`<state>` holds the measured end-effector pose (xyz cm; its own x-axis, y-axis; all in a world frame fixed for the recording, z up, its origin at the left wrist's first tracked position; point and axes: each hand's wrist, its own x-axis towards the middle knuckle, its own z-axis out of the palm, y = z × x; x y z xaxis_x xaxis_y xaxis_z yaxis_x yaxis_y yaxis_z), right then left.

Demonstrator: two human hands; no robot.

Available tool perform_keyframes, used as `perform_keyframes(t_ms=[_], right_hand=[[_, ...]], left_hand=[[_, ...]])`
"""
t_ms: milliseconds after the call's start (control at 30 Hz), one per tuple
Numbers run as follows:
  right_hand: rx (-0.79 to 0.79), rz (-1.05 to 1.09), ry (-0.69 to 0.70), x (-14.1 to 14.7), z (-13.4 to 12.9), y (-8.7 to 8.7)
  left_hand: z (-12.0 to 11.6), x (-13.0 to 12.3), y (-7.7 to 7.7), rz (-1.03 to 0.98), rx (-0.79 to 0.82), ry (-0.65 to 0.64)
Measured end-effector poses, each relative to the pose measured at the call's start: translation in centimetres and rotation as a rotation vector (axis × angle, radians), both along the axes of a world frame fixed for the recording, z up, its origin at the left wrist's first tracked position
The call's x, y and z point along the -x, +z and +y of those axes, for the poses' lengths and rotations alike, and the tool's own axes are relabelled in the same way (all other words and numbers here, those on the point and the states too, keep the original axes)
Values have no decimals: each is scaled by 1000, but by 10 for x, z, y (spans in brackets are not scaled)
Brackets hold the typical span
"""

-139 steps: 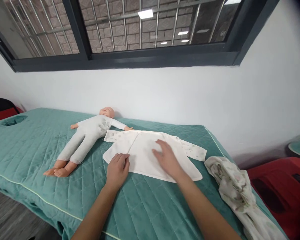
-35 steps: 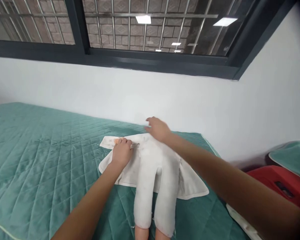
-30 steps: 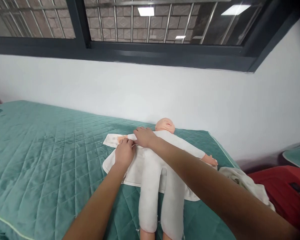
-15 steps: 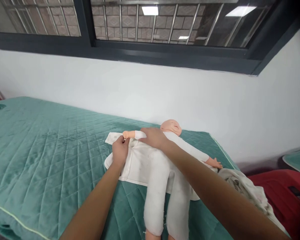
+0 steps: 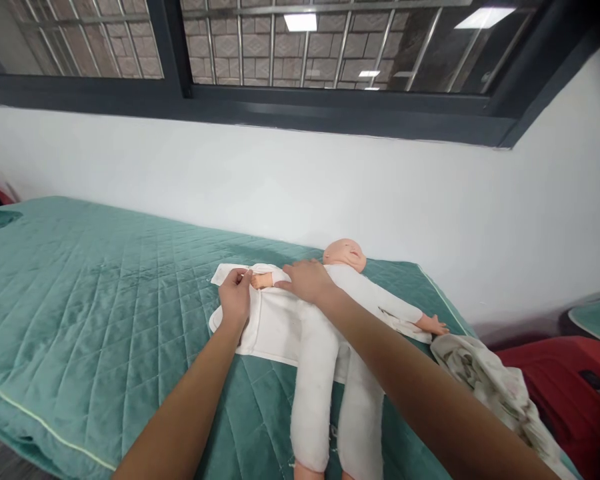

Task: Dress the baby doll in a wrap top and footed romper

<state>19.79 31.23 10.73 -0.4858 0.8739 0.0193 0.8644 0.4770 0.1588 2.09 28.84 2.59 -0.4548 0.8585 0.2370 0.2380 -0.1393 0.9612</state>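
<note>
White, the garment (image 5: 276, 325) is lying partly beneath the doll (image 5: 314, 393) on the green bed (image 5: 130, 300), its edge pinched in the left hand (image 5: 235, 297). The right hand (image 5: 309, 283) is clasping the doll's arm (image 5: 265, 280), whose length is pointing straight at the left hand's grip, just beside it; from here I'm losing the garment's far sleeve behind doll and right forearm (image 5: 405, 373).
</note>
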Motion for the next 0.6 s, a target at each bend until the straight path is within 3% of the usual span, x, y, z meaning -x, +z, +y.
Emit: perform_keyframes(t_ms=[200, 300, 400, 500, 600], right_hand=[[36, 35, -79, 17, 7, -11], [45, 61, -100, 26, 7, -11], [18, 114, -94, 17, 1, 0], [-75, 272, -121, -19, -14, 8], [-284, 713, -304, -76, -35, -3]], left_hand=[[-4, -14, 0, 436, -49, -230], [-3, -14, -2, 516, -52, -296], [-1, -10, -3, 535, -42, -92], [2, -7, -5, 640, 69, 134], [2, -9, -4, 742, 230, 213]])
